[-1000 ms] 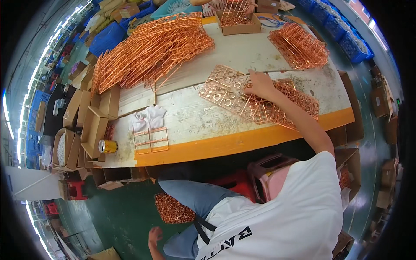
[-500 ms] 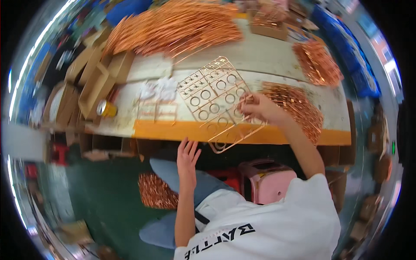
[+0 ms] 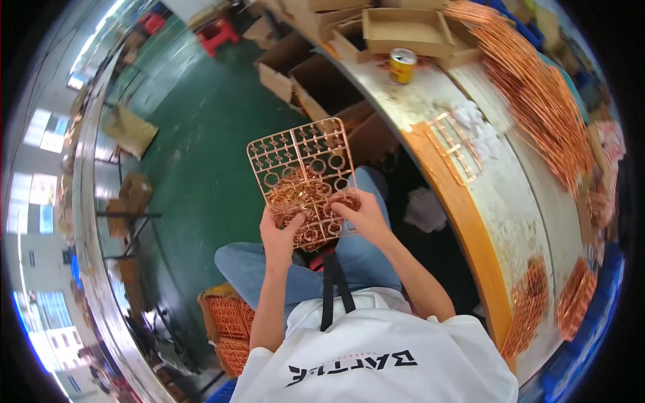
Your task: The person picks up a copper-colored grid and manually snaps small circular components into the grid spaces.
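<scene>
A copper-coloured sprue frame (image 3: 297, 150), with rows of rings and small parts, is held up in front of me between both hands. My left hand (image 3: 277, 232) grips its lower left edge, thumb on the near face. My right hand (image 3: 366, 216) grips the lower right edge the same way, its fingers partly hidden behind the bars. Through the frame shows a heap of loose copper-coloured rings (image 3: 295, 191), low down by my knees. What holds the heap is mostly hidden.
On the table (image 3: 494, 269) to my right lie another frame (image 3: 459, 151), crumpled white material (image 3: 480, 127), a yellow can (image 3: 402, 66) and a large pile of copper-coloured frames (image 3: 531, 94). Open cardboard boxes (image 3: 322, 80) stand beyond. A box of stacked frames (image 3: 230, 319) sits by my left leg.
My view and body have turned left, away from the table. The frame has moved off the table edge to above the heap of rings. My left hand, empty before, now grips it too.
</scene>
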Demonstrator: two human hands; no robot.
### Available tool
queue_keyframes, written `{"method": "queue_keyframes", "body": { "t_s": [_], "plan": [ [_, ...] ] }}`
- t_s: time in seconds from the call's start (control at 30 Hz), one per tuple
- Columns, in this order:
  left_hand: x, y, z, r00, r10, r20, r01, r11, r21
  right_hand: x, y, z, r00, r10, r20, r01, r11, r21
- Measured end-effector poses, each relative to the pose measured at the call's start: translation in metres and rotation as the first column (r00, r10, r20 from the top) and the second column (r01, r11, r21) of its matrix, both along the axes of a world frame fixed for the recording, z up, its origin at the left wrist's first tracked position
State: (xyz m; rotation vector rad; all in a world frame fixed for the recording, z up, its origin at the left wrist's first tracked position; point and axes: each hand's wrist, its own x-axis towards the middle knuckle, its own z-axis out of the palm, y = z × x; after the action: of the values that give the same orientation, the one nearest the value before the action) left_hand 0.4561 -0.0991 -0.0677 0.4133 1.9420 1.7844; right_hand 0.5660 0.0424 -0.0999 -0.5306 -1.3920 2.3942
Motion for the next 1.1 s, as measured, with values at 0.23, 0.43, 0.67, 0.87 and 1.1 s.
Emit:
{"method": "queue_keyframes", "body": {
  "t_s": [0.23, 0.43, 0.67, 0.87, 1.1],
  "plan": [
    [-0.064, -0.049, -0.101, 0.968, 0.252, -0.011, -0.252, 0.968, -0.011, -0.095, -0.031, -0.098, 0.985, -0.039, 0.166, -0.025, 0.928, 0.372],
    [-0.079, -0.068, -0.159, 0.907, 0.161, 0.389, -0.143, 0.987, -0.074, -0.108, -0.049, -0.175, 0.933, 0.271, 0.237, -0.276, 0.961, -0.015],
    [-0.081, -0.069, -0.208, 0.927, 0.1, 0.362, -0.1, 0.995, -0.018, -0.116, -0.038, -0.208, 0.852, 0.33, 0.408, -0.328, 0.942, -0.076],
    [-0.085, -0.073, -0.233, 0.918, 0.178, 0.354, -0.172, 0.984, -0.05, -0.12, -0.038, -0.235, 0.881, 0.309, 0.358, -0.323, 0.946, -0.021],
    [-0.093, -0.082, -0.26, 0.856, 0.213, 0.472, -0.231, 0.973, -0.02, -0.127, -0.038, -0.232, 0.887, 0.303, 0.349, -0.194, 0.93, -0.314]
  ]
}}
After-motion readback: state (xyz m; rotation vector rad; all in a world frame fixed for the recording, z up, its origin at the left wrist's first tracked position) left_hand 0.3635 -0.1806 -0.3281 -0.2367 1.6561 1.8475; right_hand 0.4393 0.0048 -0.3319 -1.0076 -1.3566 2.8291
